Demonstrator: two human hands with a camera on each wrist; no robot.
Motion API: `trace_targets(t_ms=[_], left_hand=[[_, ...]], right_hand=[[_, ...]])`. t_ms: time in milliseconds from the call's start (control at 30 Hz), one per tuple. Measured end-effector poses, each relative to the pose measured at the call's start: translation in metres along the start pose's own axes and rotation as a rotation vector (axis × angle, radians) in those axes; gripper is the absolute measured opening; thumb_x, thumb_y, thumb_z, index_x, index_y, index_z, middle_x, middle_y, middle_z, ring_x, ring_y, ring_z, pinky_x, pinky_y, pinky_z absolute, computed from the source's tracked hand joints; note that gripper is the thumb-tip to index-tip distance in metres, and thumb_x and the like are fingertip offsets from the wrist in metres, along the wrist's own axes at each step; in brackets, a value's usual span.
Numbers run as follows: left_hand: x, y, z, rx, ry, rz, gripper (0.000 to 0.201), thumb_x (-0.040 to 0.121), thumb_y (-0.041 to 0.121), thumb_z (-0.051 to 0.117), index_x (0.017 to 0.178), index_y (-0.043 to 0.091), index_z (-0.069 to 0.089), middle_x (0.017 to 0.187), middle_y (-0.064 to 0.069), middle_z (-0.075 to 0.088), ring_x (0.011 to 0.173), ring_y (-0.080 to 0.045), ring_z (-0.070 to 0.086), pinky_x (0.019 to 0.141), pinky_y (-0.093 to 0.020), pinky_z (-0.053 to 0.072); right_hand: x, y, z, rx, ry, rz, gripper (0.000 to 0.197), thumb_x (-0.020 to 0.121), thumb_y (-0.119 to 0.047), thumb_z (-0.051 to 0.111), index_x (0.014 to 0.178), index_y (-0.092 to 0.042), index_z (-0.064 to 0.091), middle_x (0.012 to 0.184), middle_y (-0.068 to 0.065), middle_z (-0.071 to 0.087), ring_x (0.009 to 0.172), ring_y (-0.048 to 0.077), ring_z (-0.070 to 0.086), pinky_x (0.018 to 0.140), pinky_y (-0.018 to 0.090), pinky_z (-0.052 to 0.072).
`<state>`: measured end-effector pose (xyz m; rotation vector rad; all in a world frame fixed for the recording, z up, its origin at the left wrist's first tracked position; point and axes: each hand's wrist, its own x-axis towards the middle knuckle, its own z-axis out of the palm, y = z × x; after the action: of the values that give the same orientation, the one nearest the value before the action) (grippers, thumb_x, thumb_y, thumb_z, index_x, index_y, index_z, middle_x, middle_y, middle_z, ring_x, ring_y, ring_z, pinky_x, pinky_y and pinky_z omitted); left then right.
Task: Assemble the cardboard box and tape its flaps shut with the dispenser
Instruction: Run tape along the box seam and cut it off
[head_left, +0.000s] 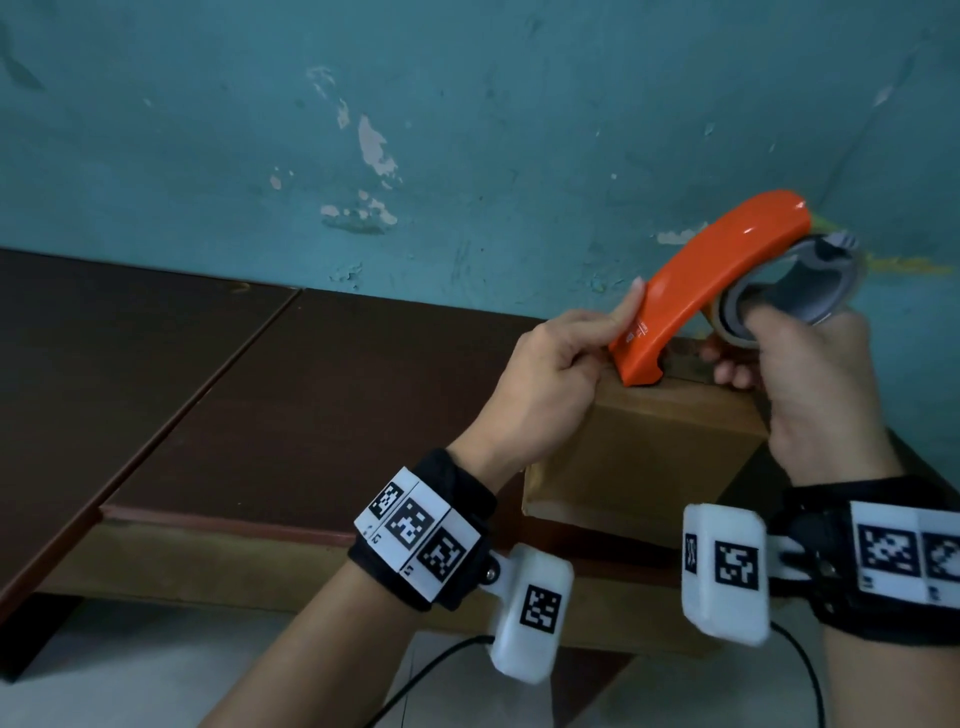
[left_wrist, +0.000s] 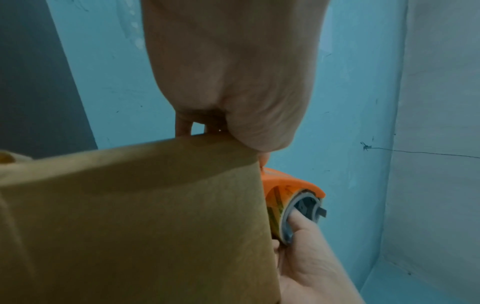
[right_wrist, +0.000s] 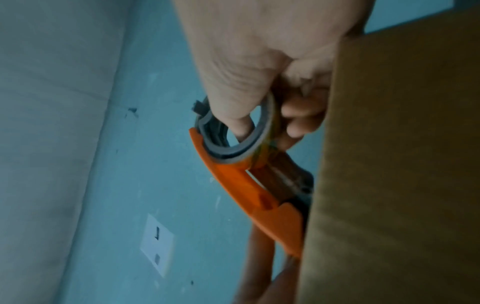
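A brown cardboard box (head_left: 639, 447) stands near the table's front edge, its side filling much of the left wrist view (left_wrist: 130, 216) and the right wrist view (right_wrist: 402, 164). An orange tape dispenser (head_left: 711, 275) slants over it, nose down on the box's top at the left. My right hand (head_left: 810, 374) grips the grey roll end, thumb through the core (right_wrist: 239, 123), fingers curled round the far side. My left hand (head_left: 550, 374) curls over the box's top edge (left_wrist: 228, 82) beside the nose, one digit raised against the orange shell. The box's top is mostly hidden.
The box sits on a dark brown table (head_left: 311, 389) set against a teal wall (head_left: 467, 130) with peeling paint. A seam runs across the tabletop at left. Black cables (head_left: 431, 670) hang from the wrist cameras. A white wall plate (right_wrist: 155, 242) shows low on the wall.
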<state>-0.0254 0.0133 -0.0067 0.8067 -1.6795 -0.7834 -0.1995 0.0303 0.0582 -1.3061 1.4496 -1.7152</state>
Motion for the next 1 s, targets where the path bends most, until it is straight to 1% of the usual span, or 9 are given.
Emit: trace_targets(t_ms=[67,167,233,333,433,600,800,867,1000], left_hand=[[0.001,-0.001,-0.001,-0.018,-0.002,-0.021,0.063,0.1,-0.007,0.043,0.154,0.023,0.054,0.107,0.012,0.061,0.106,-0.006,0.059,0.108,-0.024,0.042],[0.002,0.001,0.001,-0.113,0.027,-0.096,0.059,0.104,-0.005,0.044,0.156,0.022,0.051,0.135,-0.001,0.064,0.129,-0.014,0.06,0.119,-0.034,0.041],[-0.003,0.003,0.004,-0.23,0.063,-0.165,0.057,0.102,0.01,0.055,0.157,0.02,0.046,0.146,-0.002,0.06,0.133,-0.016,0.059,0.116,-0.033,0.044],[-0.016,-0.002,0.004,-0.27,0.043,-0.189,0.071,0.083,0.04,0.08,0.145,0.021,0.054,0.138,0.0,0.065,0.125,-0.016,0.066,0.108,-0.04,0.054],[-0.024,-0.009,0.001,-0.208,0.021,-0.146,0.078,0.07,0.036,0.094,0.137,0.02,0.058,0.129,-0.002,0.071,0.116,-0.017,0.071,0.102,-0.045,0.058],[-0.022,-0.011,0.001,-0.206,0.054,-0.148,0.08,0.065,0.038,0.097,0.135,0.021,0.06,0.127,-0.004,0.072,0.114,-0.02,0.072,0.101,-0.047,0.059],[-0.022,-0.011,0.0,-0.202,0.05,-0.13,0.076,0.067,0.036,0.097,0.133,0.02,0.063,0.128,-0.005,0.072,0.115,-0.021,0.072,0.1,-0.049,0.059],[-0.021,-0.011,0.0,-0.191,0.057,-0.124,0.076,0.066,0.037,0.096,0.133,0.02,0.064,0.129,-0.003,0.071,0.116,-0.02,0.072,0.101,-0.048,0.058],[-0.021,-0.011,0.0,-0.18,0.05,-0.125,0.077,0.066,0.038,0.096,0.134,0.021,0.065,0.129,-0.002,0.071,0.118,-0.02,0.071,0.102,-0.049,0.058]], right_hand=[[-0.001,0.001,0.002,-0.022,0.014,-0.028,0.016,0.09,-0.01,0.06,0.076,-0.015,0.065,0.049,-0.003,0.063,0.04,0.007,0.053,0.038,0.018,0.038],[-0.002,0.002,0.002,-0.008,0.047,-0.034,0.018,0.089,-0.007,0.058,0.076,-0.017,0.065,0.05,-0.006,0.062,0.044,0.005,0.054,0.04,0.019,0.04],[-0.002,0.003,0.001,0.009,0.048,-0.024,0.018,0.089,-0.006,0.058,0.077,-0.018,0.064,0.053,-0.007,0.062,0.045,0.005,0.054,0.042,0.02,0.04],[-0.002,0.004,0.002,0.02,0.055,-0.025,0.018,0.088,-0.005,0.057,0.077,-0.018,0.064,0.057,-0.007,0.062,0.046,0.004,0.054,0.042,0.02,0.04],[-0.002,0.003,0.0,0.01,0.071,-0.052,0.017,0.086,-0.004,0.057,0.076,-0.017,0.064,0.061,-0.005,0.061,0.045,0.003,0.053,0.04,0.019,0.038],[0.001,0.001,-0.009,-0.029,0.116,-0.082,0.017,0.087,0.004,0.057,0.08,-0.009,0.065,0.07,0.004,0.062,0.042,-0.003,0.054,0.04,0.014,0.04],[0.007,0.009,-0.016,-0.037,0.186,-0.055,0.011,0.084,0.001,0.066,0.09,-0.006,0.071,0.056,-0.007,0.067,0.04,-0.003,0.055,0.039,0.013,0.039],[0.008,0.011,-0.018,-0.032,0.189,-0.041,0.009,0.084,-0.001,0.067,0.085,-0.01,0.07,0.064,-0.005,0.067,0.04,-0.003,0.055,0.039,0.013,0.04],[0.01,0.014,-0.021,-0.006,0.196,-0.023,0.017,0.082,-0.004,0.069,0.074,-0.018,0.065,0.052,-0.009,0.066,0.039,-0.002,0.053,0.039,0.014,0.039]])
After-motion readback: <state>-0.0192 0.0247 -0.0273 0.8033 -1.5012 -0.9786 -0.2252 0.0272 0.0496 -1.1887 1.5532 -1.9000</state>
